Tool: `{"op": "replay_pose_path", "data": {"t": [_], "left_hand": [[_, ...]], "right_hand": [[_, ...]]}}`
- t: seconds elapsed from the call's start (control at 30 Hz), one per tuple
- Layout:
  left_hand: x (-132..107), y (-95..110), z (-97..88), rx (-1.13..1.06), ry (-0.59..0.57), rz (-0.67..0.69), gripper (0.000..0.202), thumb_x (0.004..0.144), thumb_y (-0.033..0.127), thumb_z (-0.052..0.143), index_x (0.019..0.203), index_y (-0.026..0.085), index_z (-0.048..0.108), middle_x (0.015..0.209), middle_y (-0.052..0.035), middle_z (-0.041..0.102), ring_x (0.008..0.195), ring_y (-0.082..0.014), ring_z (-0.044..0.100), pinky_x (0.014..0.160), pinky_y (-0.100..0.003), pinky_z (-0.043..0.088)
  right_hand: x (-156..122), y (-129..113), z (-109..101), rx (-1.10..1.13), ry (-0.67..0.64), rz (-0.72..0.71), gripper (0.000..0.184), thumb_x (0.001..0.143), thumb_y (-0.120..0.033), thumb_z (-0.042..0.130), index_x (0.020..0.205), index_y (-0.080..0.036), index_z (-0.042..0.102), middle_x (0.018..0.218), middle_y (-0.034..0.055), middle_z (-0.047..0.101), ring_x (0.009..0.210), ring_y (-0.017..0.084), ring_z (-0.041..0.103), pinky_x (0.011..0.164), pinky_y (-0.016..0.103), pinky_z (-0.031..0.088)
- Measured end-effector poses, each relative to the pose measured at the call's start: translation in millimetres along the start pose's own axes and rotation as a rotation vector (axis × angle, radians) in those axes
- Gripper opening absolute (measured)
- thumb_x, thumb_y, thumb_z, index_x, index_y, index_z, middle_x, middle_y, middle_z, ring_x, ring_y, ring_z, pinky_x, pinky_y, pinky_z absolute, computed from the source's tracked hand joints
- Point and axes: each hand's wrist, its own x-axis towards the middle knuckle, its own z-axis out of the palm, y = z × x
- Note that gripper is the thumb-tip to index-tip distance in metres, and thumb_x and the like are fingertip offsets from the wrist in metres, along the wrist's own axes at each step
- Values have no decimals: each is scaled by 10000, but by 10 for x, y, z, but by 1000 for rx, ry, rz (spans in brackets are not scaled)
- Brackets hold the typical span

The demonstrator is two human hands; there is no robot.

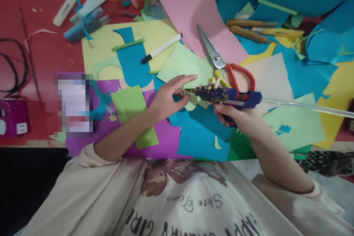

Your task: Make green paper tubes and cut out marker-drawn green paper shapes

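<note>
Where left hand (168, 97) reaches, glue gun (243, 98) nozzle (190, 90) sits.

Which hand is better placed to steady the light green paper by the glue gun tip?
Left, probably: the left hand is free, fingers beside the nozzle over the light green paper; the right hand grips the glue gun.

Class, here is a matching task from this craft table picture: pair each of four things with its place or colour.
Things:
1. glue gun
2. scissors
3. marker
4. purple box

Place or colour:
A. lying on the yellow paper
B. red handles
C. held in the right hand
D. at the left edge of the table

Pairs: 1-C, 2-B, 3-A, 4-D
</note>
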Motion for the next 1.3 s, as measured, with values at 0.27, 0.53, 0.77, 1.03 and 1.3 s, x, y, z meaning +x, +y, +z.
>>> {"op": "replay_pose_path", "data": {"t": [0.27, 0.53, 0.77, 1.03, 1.3], "left_hand": [[0, 12, 0, 17, -3, -2, 374, 898, 236, 518, 1271, 246, 546, 1206, -57, 599, 598, -27, 506, 576, -160, 468], [9, 3, 3, 7, 11, 9, 395, 865, 185, 527, 1255, 232, 563, 1173, -53, 613, 583, -22, 496, 548, -145, 470], [-1, -18, 2, 27, 23, 33, 392, 868, 192, 531, 1257, 237, 559, 1174, -55, 618, 582, -28, 506, 567, -165, 499], [5, -4, -7, 36, 23, 58, 396, 869, 175, 527, 1259, 237, 559, 1163, -54, 623, 594, -30, 521, 574, -165, 511], [6, -38, -26, -37, 68, 151, 368, 906, 281, 539, 1273, 300, 545, 1208, -53, 621, 575, -38, 507, 531, -194, 531]], "right_hand": [[17, 23, -10, -19, -9, -5, 382, 696, -483, 665, 521, -184, 504, 417, -19, 495, 345, 70, 412, 347, 215, 300], [4, 26, -13, 16, 35, 7, 334, 677, -429, 671, 517, -186, 507, 401, -23, 481, 338, 73, 410, 343, 218, 308], [-27, 49, -65, 15, 43, -39, 326, 699, -376, 649, 485, -190, 488, 373, -25, 466, 321, 73, 399, 332, 214, 304], [-35, 91, -127, 46, 19, -24, 368, 735, -384, 642, 474, -181, 481, 387, -15, 479, 330, 69, 411, 349, 213, 305], [-68, 78, -229, 162, 116, -13, 246, 668, -416, 677, 649, -178, 618, 415, -14, 522, 320, 99, 422, 315, 226, 295]]}}
